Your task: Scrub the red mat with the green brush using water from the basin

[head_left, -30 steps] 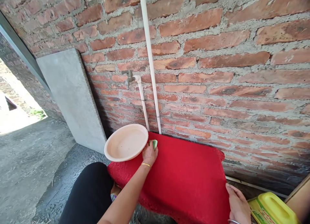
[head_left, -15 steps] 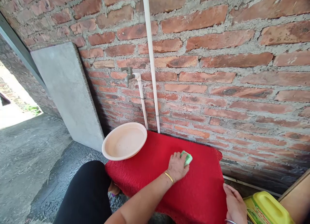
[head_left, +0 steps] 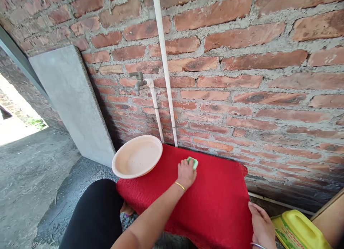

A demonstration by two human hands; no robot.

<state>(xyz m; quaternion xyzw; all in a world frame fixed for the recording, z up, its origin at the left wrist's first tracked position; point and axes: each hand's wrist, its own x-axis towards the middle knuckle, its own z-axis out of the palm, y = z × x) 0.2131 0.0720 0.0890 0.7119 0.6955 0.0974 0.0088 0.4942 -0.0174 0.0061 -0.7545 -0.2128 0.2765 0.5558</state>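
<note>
A wet-looking red cloth [head_left: 209,198] is spread over a low surface and hangs down at its edges. My left hand [head_left: 186,173], with a gold bangle at the wrist, lies palm down over the cloth's far middle. Its fingers are closed round a small pale green block [head_left: 194,163], which could be a brush or a soap bar; most of it is hidden under them. At the cloth's right edge, my right hand [head_left: 262,224] grips the border, its fingers partly out of sight. A pale pink basin [head_left: 139,159] rests on the cloth's left end, tilted.
Behind the cloth rises a brick wall [head_left: 228,80] with a tap [head_left: 138,83] and a white pipe [head_left: 164,62]. A grey slab [head_left: 72,102] leans at the left. A yellow jug [head_left: 298,229] stands at the lower right, beside my right hand.
My left hand has slid the pale green block left and slightly away from me across the cloth. My right hand stays at the edge. The view has shifted slightly.
</note>
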